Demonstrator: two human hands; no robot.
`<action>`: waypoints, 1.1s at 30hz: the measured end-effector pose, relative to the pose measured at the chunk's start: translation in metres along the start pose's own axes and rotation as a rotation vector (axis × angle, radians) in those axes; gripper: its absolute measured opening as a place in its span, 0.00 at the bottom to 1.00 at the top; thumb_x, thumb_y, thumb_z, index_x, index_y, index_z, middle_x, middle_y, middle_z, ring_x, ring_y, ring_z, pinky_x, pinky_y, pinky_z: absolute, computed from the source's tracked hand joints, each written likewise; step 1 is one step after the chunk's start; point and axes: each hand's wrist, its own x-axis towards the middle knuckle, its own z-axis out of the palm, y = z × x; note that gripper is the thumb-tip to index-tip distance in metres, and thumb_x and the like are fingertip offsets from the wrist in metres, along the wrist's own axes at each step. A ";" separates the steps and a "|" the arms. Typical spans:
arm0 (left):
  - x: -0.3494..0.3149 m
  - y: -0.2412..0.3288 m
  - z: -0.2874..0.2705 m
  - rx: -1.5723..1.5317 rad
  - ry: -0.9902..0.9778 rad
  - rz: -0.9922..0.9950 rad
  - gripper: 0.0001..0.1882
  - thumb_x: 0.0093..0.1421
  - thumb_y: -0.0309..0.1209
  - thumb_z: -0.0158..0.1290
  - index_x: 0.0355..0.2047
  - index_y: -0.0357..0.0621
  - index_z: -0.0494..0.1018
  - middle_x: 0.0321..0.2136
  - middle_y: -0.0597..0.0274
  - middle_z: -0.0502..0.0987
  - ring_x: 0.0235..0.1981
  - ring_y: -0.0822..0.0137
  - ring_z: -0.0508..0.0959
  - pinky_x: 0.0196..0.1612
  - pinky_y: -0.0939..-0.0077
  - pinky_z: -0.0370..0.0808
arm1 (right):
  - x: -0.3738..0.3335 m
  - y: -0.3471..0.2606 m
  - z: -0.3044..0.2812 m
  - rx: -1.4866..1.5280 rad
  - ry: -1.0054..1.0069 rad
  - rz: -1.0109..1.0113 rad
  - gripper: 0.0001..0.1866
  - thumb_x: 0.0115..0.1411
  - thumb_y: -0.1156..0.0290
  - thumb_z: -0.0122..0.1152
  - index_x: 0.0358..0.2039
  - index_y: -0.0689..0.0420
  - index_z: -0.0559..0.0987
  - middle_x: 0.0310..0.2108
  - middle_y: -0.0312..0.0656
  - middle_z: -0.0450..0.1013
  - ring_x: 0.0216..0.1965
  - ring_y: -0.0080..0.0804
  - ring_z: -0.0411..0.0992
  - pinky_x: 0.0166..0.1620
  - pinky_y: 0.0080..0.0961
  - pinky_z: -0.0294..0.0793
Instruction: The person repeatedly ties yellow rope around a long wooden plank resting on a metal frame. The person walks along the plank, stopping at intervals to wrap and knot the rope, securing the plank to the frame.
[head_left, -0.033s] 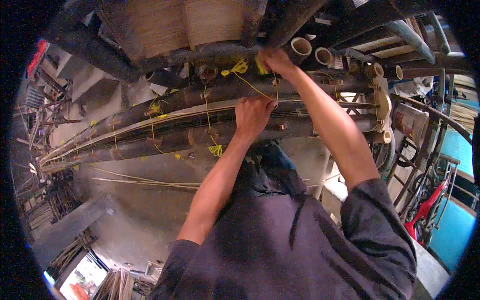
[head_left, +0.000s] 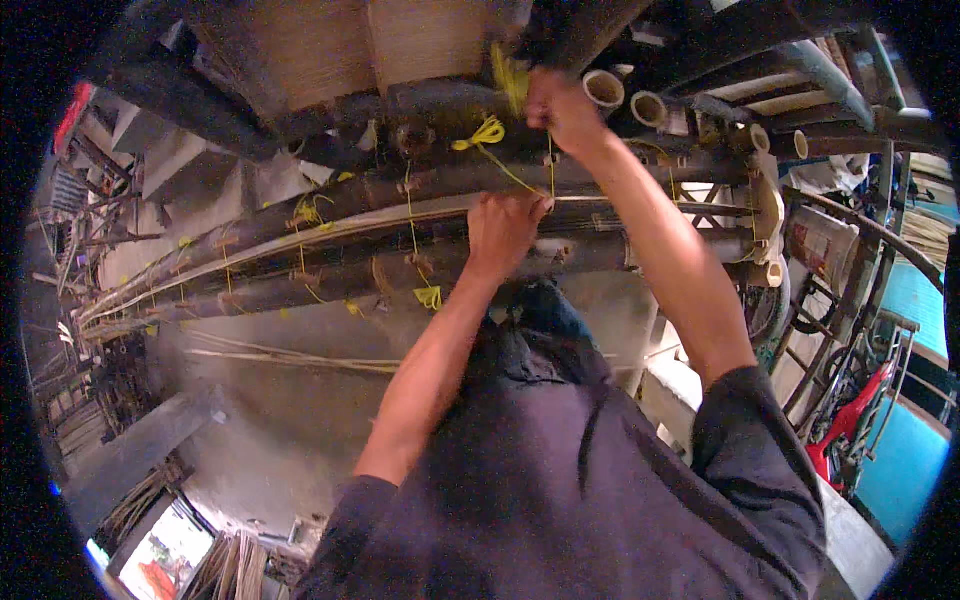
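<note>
My left hand (head_left: pixel 503 238) is closed at the long bundle of thin pale strips (head_left: pixel 390 218), its fingertips pinching where yellow strings meet. My right hand (head_left: pixel 568 112) is raised above it, closed on a yellow string (head_left: pixel 551 175) that runs taut down to the left fingertips. A blurred hank of yellow string (head_left: pixel 510 82) hangs out beside the right fist. Another looped yellow hank (head_left: pixel 484 134) lies by the far dark pole (head_left: pixel 450 175), its tail slanting to my left fingers. The near dark pole (head_left: pixel 350 283) runs below the strips.
Several cut bamboo tube ends (head_left: pixel 603 90) jut out beyond my right hand. Pegs with yellow ties line both poles. A woven panel (head_left: pixel 430 40) leans at the back. Loose strips (head_left: pixel 290 358) lie on the floor at left. A red-framed bicycle (head_left: pixel 850 415) stands at right.
My right hand has risen slightly, and the yellow hank beside it has swung up and to the left. My left hand stays almost in place at the strips.
</note>
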 end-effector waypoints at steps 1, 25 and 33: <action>-0.006 -0.008 0.002 0.014 0.060 -0.012 0.10 0.54 0.41 0.53 0.27 0.50 0.77 0.21 0.57 0.77 0.23 0.56 0.77 0.32 0.62 0.71 | -0.027 -0.033 0.008 0.089 -0.041 0.029 0.11 0.58 0.64 0.50 0.31 0.59 0.74 0.22 0.48 0.70 0.30 0.43 0.72 0.37 0.36 0.72; 0.095 -0.190 -0.078 -0.236 -0.312 0.014 0.16 0.59 0.47 0.49 0.40 0.51 0.75 0.28 0.56 0.79 0.32 0.59 0.79 0.37 0.65 0.74 | -0.177 -0.040 0.258 1.272 0.145 1.133 0.24 0.57 0.65 0.57 0.54 0.57 0.66 0.33 0.39 0.71 0.33 0.29 0.71 0.39 0.26 0.70; -0.047 -0.161 -0.118 -0.152 -0.449 -0.068 0.11 0.57 0.38 0.51 0.37 0.50 0.74 0.30 0.54 0.78 0.30 0.50 0.77 0.34 0.58 0.74 | -0.055 -0.182 0.154 -0.045 0.152 0.494 0.06 0.56 0.71 0.56 0.31 0.60 0.75 0.31 0.38 0.71 0.34 0.29 0.70 0.40 0.25 0.68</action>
